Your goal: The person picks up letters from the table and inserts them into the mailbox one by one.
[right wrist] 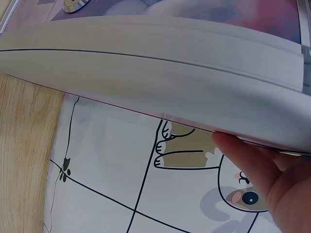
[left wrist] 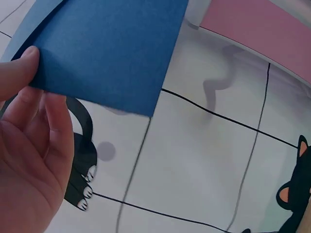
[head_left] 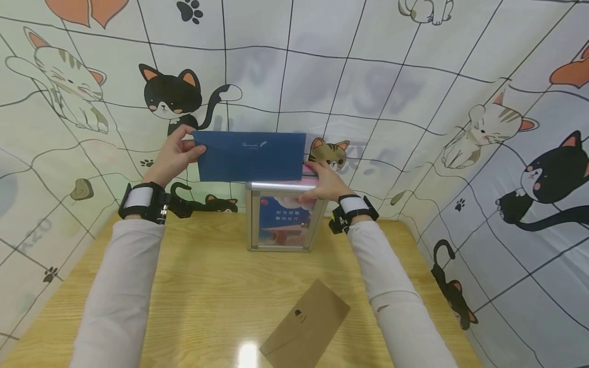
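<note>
Raised at the far end of the table, a dark blue envelope (head_left: pixel 250 156) with a small pale print is pinched at its left end by my left hand (head_left: pixel 172 157). In the left wrist view the thumb lies on the envelope's (left wrist: pixel 112 53) face near a flap edge, the fingers behind. Its lower edge overlaps the top of a metal-framed box (head_left: pixel 250 220) with a printed picture front. My right hand (head_left: pixel 327 183) grips the box's upper right corner, thumb at the front, fingers over the top. The right wrist view shows the box's pale side (right wrist: pixel 146 82) and a round lock (right wrist: pixel 75 5).
A brown kraft envelope (head_left: pixel 308 327) lies slantwise on the wooden table (head_left: pixel 202 286), near the front. Cloth walls (head_left: pixel 257 76) with cat drawings and grid lines enclose the back and sides, close behind the box.
</note>
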`<state>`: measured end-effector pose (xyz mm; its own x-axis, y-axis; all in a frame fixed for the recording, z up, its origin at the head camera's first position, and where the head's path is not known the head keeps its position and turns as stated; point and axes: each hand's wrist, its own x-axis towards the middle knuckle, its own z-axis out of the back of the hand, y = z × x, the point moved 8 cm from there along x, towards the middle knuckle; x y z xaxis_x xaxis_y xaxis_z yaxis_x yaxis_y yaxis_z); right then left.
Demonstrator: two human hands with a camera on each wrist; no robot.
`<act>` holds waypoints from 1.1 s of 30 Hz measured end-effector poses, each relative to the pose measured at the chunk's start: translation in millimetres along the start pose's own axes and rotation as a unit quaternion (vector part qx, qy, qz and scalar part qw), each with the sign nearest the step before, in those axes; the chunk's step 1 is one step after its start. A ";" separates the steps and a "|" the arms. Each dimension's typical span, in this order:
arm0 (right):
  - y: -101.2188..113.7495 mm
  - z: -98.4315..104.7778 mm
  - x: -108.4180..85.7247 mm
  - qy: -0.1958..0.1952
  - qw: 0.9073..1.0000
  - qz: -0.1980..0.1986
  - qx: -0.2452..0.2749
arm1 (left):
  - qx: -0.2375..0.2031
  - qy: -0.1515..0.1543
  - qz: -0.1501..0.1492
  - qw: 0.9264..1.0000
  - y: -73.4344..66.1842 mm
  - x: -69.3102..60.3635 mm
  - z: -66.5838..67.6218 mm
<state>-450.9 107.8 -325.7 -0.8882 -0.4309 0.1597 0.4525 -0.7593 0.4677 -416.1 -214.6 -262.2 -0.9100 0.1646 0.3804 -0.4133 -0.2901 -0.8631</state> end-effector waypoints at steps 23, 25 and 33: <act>-5.6 -1.3 -4.3 0.009 0.997 -0.044 0.068 | 0.156 0.030 -0.045 0.986 -61.6 28.1 -38.4; -6.8 -1.2 -5.0 0.006 0.996 -0.051 0.069 | 0.160 0.027 -0.045 0.986 -61.3 29.5 -39.8; 9.6 4.6 -4.6 0.001 0.995 0.012 0.097 | 0.160 0.025 -0.042 0.986 -64.0 31.5 -35.8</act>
<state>-442.8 104.8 -317.9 -0.8766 -0.4499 0.1708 0.4500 -0.6406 0.6222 -417.2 -157.1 -206.9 -0.8732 0.2439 0.4219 -0.4825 -0.5546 -0.6779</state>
